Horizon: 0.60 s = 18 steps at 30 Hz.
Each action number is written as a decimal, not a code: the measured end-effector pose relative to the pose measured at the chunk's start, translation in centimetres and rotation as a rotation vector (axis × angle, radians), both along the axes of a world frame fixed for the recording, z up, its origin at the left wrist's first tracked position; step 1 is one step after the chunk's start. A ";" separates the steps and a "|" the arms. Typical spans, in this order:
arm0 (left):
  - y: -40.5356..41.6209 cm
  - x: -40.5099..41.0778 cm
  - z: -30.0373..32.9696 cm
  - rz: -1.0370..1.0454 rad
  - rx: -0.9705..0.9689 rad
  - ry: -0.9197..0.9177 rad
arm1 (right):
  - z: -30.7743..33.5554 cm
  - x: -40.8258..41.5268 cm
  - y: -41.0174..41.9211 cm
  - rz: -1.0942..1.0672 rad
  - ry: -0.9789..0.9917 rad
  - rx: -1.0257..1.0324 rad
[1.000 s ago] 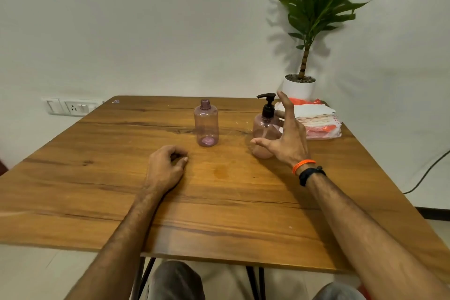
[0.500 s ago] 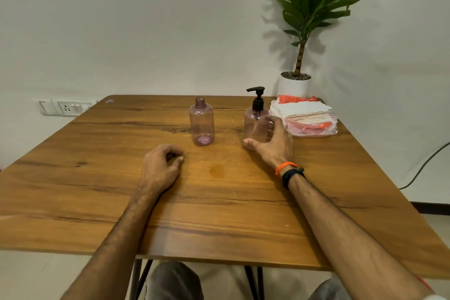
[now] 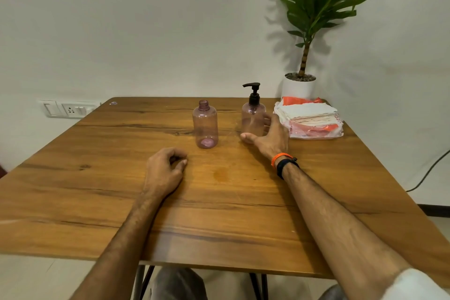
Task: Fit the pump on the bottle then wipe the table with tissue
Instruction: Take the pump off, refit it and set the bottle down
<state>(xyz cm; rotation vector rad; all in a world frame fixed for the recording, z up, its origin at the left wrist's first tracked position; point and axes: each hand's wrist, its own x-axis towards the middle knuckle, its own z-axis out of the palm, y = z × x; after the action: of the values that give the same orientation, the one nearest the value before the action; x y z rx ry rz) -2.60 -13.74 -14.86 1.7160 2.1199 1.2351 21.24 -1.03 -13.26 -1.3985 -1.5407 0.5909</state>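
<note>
Two clear pink bottles stand at the far middle of the wooden table (image 3: pixel 219 221). The left bottle (image 3: pixel 205 124) has an open neck and no pump. The right bottle (image 3: pixel 252 117) carries a black pump (image 3: pixel 253 95). My right hand (image 3: pixel 270 141) wraps around the lower part of that pump bottle, thumb in front, fingers behind. My left hand (image 3: pixel 163 173) rests on the table as a loose fist holding nothing, nearer to me than the open bottle. A pack of white tissues (image 3: pixel 309 117) in orange-and-clear wrap lies just right of my right hand.
A potted plant in a white pot (image 3: pixel 299 86) stands behind the table's far right corner. A wall socket (image 3: pixel 70 109) sits at the far left. A dark cable (image 3: pixel 431 170) runs down on the right. A faint stain (image 3: pixel 220 174) marks the table's middle.
My right hand went from spread open in front of the pump bottle to wrapped around its lower part. The left hand stayed still. The view shifted slightly.
</note>
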 end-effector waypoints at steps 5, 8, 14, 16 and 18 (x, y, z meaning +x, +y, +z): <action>-0.2 0.2 0.5 -0.016 -0.028 -0.045 | 0.4 1.9 -1.0 0.043 -0.001 -0.001; -0.4 1.3 1.0 -0.038 -0.045 -0.074 | 0.8 3.5 -1.3 0.035 -0.020 0.016; 1.1 8.6 2.9 -0.182 0.041 -0.161 | 1.8 7.4 -0.9 -0.027 -0.029 0.026; 2.1 11.3 3.7 -0.241 0.035 -0.212 | 2.1 8.5 -0.7 -0.047 -0.038 0.034; 3.7 13.9 4.4 -0.274 0.008 -0.249 | 2.4 10.0 -0.2 -0.076 -0.051 0.043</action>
<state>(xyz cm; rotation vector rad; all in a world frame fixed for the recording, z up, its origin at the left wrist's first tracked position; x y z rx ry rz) 11.34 -10.07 -10.42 1.6854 1.6795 1.2989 31.27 -1.20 -10.82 -1.4432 -1.5242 0.4765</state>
